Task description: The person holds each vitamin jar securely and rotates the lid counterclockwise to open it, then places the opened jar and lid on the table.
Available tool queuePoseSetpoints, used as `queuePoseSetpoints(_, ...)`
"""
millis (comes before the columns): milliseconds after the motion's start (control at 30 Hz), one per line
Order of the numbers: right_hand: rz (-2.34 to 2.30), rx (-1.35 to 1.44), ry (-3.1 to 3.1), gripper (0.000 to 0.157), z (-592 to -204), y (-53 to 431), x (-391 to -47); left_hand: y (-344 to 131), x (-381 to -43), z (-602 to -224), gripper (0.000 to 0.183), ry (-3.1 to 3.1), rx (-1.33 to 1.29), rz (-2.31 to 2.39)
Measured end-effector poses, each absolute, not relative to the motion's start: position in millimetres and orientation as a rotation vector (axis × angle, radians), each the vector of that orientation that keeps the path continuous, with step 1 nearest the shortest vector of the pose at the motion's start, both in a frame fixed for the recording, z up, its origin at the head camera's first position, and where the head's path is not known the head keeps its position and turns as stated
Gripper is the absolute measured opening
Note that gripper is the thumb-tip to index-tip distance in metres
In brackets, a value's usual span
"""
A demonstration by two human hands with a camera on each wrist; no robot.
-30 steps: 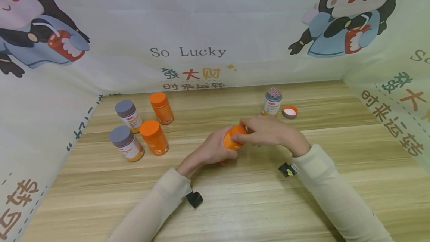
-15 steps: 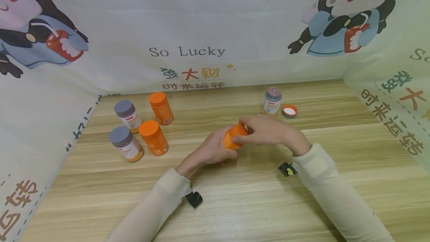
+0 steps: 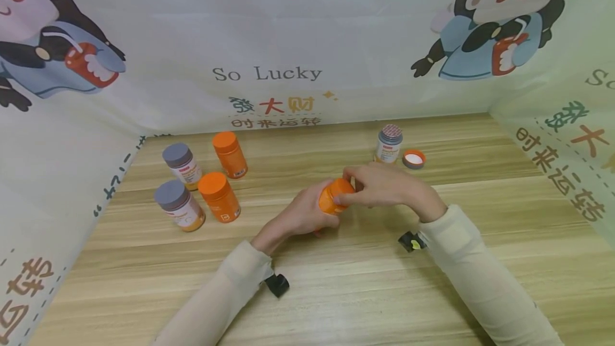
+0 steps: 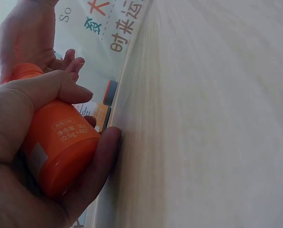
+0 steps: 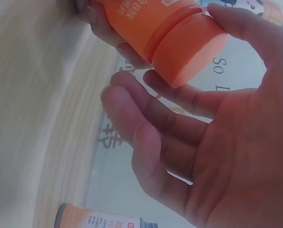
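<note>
Near the middle of the table, my left hand wraps its fingers and thumb round the body of an orange pill bottle, which is held tilted. White print shows on the bottle's side in the left wrist view. My right hand has its thumb and index finger on opposite sides of the orange cap, which sits on the bottle. Its other fingers are bent loosely below the cap, apart from it. Part of the bottle's body is hidden by the left hand.
Behind the right hand stands a capless bottle with a patterned seal on top; a cap lies inside-up beside it. At the left stand two orange bottles and two grey-capped bottles. A printed cloth surrounds the table.
</note>
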State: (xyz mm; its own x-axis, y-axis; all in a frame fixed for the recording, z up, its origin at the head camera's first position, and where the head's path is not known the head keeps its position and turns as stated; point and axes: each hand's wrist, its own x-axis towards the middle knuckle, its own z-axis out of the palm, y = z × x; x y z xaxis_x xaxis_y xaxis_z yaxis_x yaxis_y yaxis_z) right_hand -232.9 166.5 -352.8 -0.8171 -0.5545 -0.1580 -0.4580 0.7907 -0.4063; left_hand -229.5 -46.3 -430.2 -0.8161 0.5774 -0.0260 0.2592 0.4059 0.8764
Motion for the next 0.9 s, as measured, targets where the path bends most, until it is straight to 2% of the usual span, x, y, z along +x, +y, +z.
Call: queuePoseSetpoints(900, -0.592, -0.73, 2.651, 0.048, -351.2, 167.6, -231.4, -46.6, -228.6, -430.3, 0.052, 2.344, 0.732, 1.36)
